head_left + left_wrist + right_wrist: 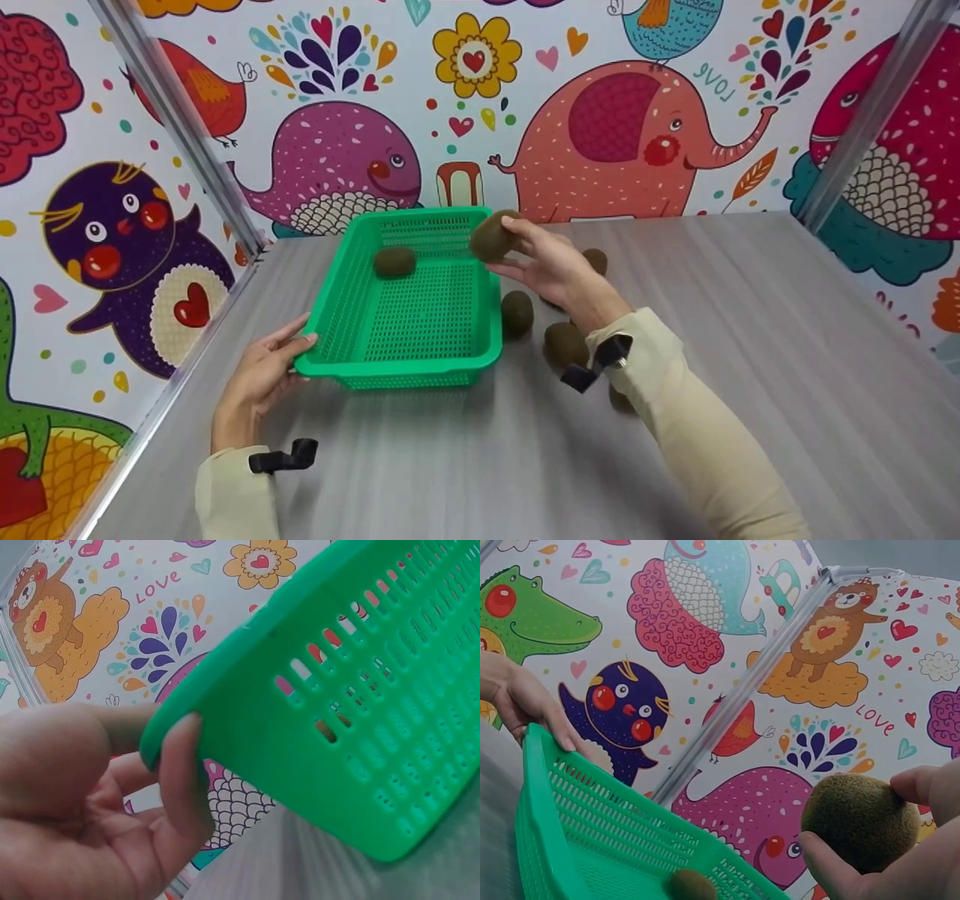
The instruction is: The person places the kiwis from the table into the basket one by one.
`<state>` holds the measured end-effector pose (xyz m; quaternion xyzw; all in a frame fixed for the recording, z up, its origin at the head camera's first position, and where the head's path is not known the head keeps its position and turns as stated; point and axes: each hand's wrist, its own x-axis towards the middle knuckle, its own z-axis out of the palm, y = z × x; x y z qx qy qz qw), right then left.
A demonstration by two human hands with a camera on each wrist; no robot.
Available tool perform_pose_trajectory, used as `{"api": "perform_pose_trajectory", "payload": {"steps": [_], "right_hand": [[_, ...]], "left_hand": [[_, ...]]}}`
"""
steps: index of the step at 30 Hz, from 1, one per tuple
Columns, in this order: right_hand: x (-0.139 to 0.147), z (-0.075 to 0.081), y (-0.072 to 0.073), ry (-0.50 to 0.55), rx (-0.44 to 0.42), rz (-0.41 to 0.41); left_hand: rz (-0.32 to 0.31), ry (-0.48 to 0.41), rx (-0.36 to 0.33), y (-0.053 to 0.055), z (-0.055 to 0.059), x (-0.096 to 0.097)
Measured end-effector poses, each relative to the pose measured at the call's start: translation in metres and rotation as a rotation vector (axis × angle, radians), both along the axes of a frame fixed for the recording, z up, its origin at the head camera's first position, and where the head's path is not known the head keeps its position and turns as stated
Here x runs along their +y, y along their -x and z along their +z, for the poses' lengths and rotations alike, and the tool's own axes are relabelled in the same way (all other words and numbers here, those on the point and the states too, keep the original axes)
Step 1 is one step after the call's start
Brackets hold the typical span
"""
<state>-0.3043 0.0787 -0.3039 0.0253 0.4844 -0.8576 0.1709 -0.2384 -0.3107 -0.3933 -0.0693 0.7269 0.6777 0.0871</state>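
A green plastic basket [420, 367] with slotted walls stands on the table, and one kiwi [394, 262] lies inside it near the back left. My left hand [264, 367] pinches the basket's near left corner, thumb and fingers on either side of the rim [225, 660]. My right hand [551, 268] grips another kiwi [493, 237] between thumb and fingers, above the basket's right rim. In the right wrist view this held kiwi [861, 822] looks brown and fuzzy.
Several kiwis lie right of the basket, among them one beside its wall [517, 314] and one near my right wrist [565, 346]. Others are partly hidden by the right arm. The grey table [787, 337] is bounded by printed walls and metal posts [187, 127].
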Motion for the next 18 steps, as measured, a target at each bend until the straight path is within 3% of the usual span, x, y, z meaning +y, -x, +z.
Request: {"api": "perform_pose_trajectory", "payload": {"steps": [9,18], "right_hand": [[-0.028,-0.002,0.011,0.020,-0.033,0.020],[-0.055,-0.015,0.026,0.071,-0.099,-0.037]], "left_hand": [[-0.017,0.007,0.019,0.000,0.000,0.001],[-0.001,0.010,0.021,-0.001,0.001,0.001]]}}
